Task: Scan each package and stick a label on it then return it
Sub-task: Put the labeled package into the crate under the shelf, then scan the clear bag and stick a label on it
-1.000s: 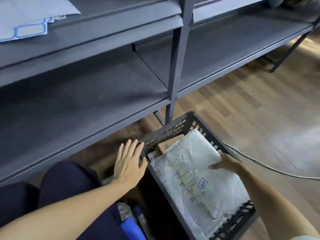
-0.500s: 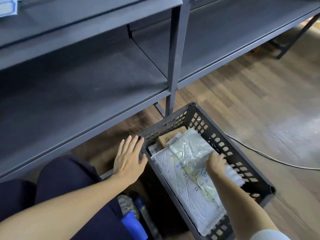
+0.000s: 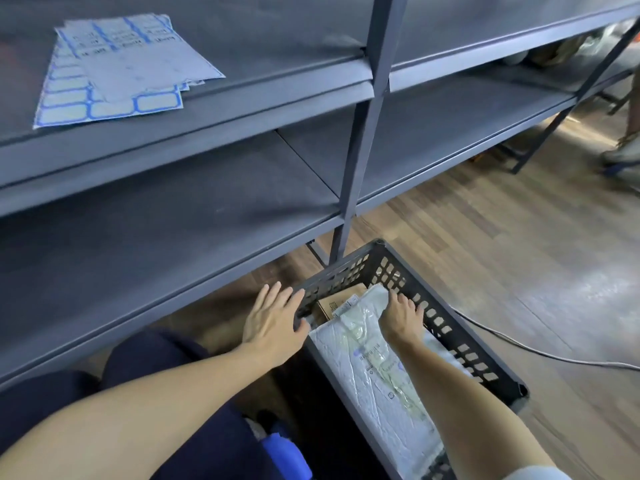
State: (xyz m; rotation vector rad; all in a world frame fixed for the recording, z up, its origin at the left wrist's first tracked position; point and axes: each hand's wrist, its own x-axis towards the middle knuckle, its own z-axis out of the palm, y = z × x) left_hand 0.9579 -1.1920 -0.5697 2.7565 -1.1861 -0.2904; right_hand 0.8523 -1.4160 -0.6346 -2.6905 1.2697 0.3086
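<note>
A dark perforated plastic crate (image 3: 460,337) stands on the wooden floor below the shelving. Inside lie white plastic mailer packages (image 3: 367,372) and a brown cardboard box (image 3: 337,301) at the far end. My left hand (image 3: 272,322) lies flat, fingers spread, on the crate's near left corner. My right hand (image 3: 401,315) presses down on the far end of the top clear-white package inside the crate, fingers spread. Sheets of blue-bordered labels (image 3: 114,71) lie on the upper shelf at the left.
Grey metal shelving (image 3: 180,220) runs across the view, with an upright post (image 3: 367,133) just behind the crate. A thin cable (image 3: 519,348) crosses the floor right of the crate. A blue object (image 3: 285,455) sits by my knee. Someone's foot (image 3: 623,157) shows at far right.
My right hand slid from the package's right edge to its far end inside the crate, and the package now lies flat. The view tilted up, revealing the label sheets. My left hand stayed put.
</note>
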